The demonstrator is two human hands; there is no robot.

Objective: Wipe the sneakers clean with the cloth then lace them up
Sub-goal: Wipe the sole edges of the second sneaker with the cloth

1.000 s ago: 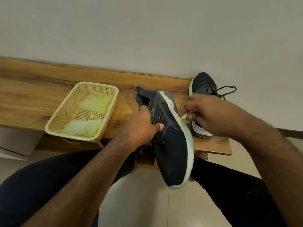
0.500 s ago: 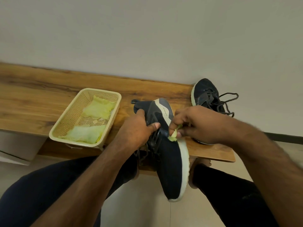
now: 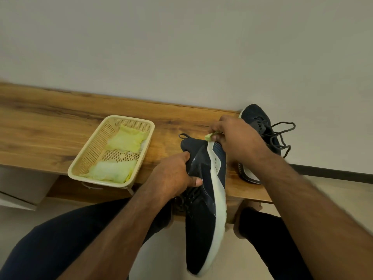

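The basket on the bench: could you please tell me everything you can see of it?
The basket is a cream, rectangular tray of perforated, plastic-looking mesh with a solid rolled rim and sloping walls. It sits upright on the wooden bench, its near end reaching the bench's front edge, to the left of the held sneaker. Inside lie two crumpled yellow-green cloths, one at each end. Neither hand touches it.

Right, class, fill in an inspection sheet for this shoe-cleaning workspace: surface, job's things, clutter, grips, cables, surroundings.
Surface: wooden bench against the wall.
Job's things: held sneaker tilted on its side, toe toward the camera; second sneaker on the bench, laces loose; green cloth at the held sneaker's heel.
Clutter: beige basket holding more green cloths.
Grips: left hand grips the held sneaker; right hand pinches the cloth.
Cables: nothing seen.
Surroundings: plain wall, tiled floor.
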